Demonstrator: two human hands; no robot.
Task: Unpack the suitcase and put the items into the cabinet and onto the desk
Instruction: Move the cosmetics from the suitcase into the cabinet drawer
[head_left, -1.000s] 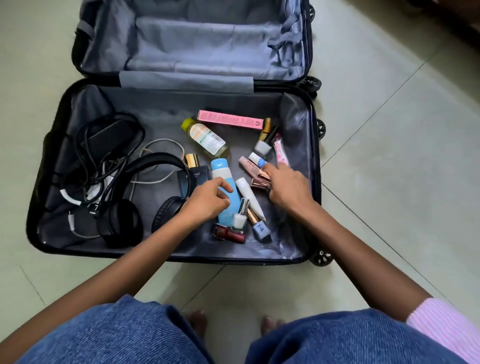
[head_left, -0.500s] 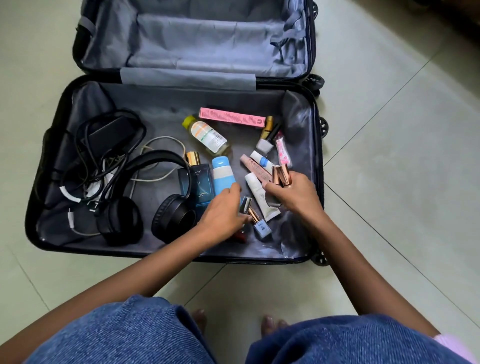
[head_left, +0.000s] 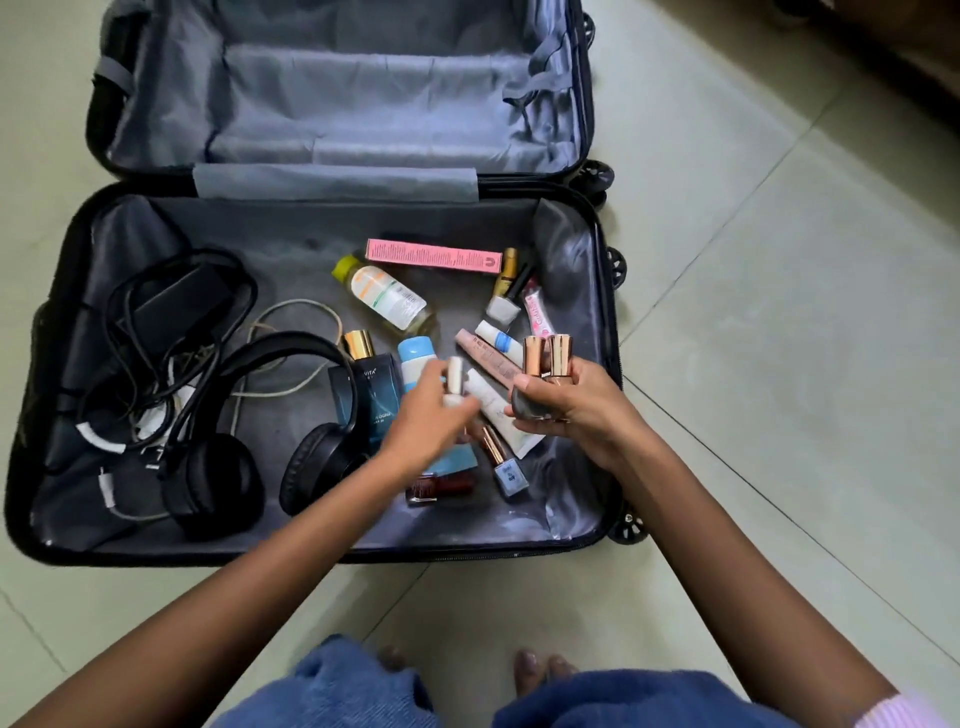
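An open black suitcase (head_left: 78, 540) lies on the floor, its near half holding cosmetics and electronics. My right hand (head_left: 576, 410) grips two nail polish bottles with rose-gold caps (head_left: 548, 356), raised above the case. My left hand (head_left: 426, 421) pinches a small pale nail polish bottle (head_left: 455, 382), blurred, just left of the right hand. Under them lie a blue-capped bottle (head_left: 415, 353), a white tube (head_left: 493, 410), a light blue polish (head_left: 506, 470) and a red polish (head_left: 441, 488). A perfume box (head_left: 371, 384) sits beside black headphones (head_left: 244, 447).
A pink box (head_left: 434, 254), a yellow oil bottle (head_left: 387, 299), a gold-capped polish (head_left: 506, 291) and small tubes (head_left: 498, 340) lie farther back. A charger with tangled cables (head_left: 171, 322) fills the left side. The lid half (head_left: 337, 93) holds nothing. Tiled floor (head_left: 779, 312) lies to the right.
My left hand has picked the small pale bottle off the pile and lifted it. My right hand has risen a little with the two rose-gold capped bottles.
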